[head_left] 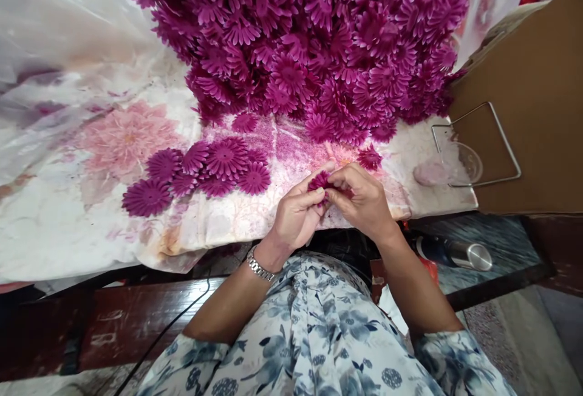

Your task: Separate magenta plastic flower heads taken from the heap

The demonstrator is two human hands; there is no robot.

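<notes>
Between my two hands is a small purple artificial flower [320, 181], partly covered by fingers. My left hand [298, 209] pinches it from the left, thumb on top. My right hand [363, 200] has its fingertips closed at the flower's right side; whether they also hold a smaller piece cannot be made out. Just beyond my right hand a loose purple flower [370, 158] lies on the cloth. To the left of my hands lies a group of flat purple flower heads [228, 158]. A large heap of purple flowers [291, 74] rises behind.
A floral cloth [91, 232] covers the table. On the right stand a cardboard box [542, 110], a bent metal wire frame [507, 147] and a clear round dish [469, 162]. Plastic sheeting [68, 31] lies at left. A steel-capped bottle [471, 255] rests below the table edge.
</notes>
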